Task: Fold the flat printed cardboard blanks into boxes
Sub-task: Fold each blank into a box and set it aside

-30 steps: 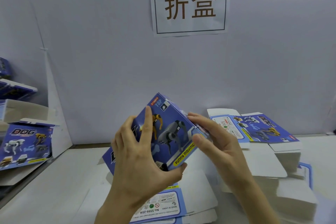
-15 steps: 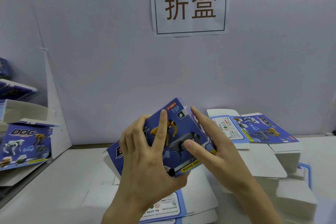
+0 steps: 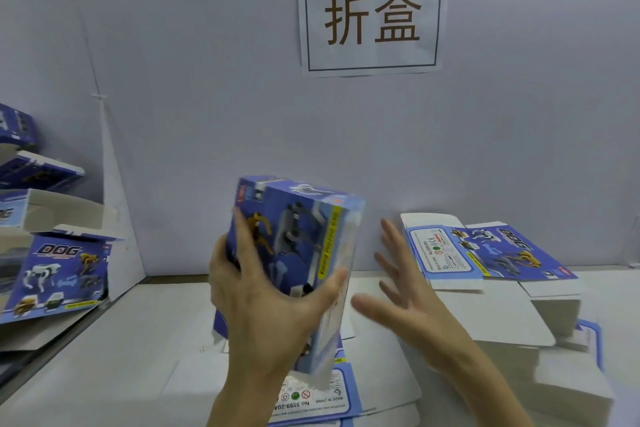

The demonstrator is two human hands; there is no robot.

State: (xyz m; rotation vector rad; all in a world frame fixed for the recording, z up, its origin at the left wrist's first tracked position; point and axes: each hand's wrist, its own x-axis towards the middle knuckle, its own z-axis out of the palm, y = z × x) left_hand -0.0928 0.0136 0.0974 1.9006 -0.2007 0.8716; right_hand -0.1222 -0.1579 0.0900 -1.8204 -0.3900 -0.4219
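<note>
A blue printed box [image 3: 298, 236] with robot dogs on it stands nearly upright in the air at centre. My left hand [image 3: 266, 302] grips it from below, thumb on its right edge and fingers on its left side. Just right of the box, my right hand [image 3: 401, 291] is off it, with fingers spread. Under the hands lies a flat blank [image 3: 311, 399] with a white label panel. At the right, a thick stack of flat blanks [image 3: 502, 315] rests white side up, with a printed blank [image 3: 485, 253] on top.
Folded blue boxes [image 3: 52, 274] are piled on a shelf at the left edge. A white wall with a paper sign [image 3: 370, 15] closes the back. The white tabletop [image 3: 114, 357] runs between the shelf and the blanks.
The box has swung from tilted to nearly upright and risen in my left hand. My right hand has let go of it and pulled away to the right.
</note>
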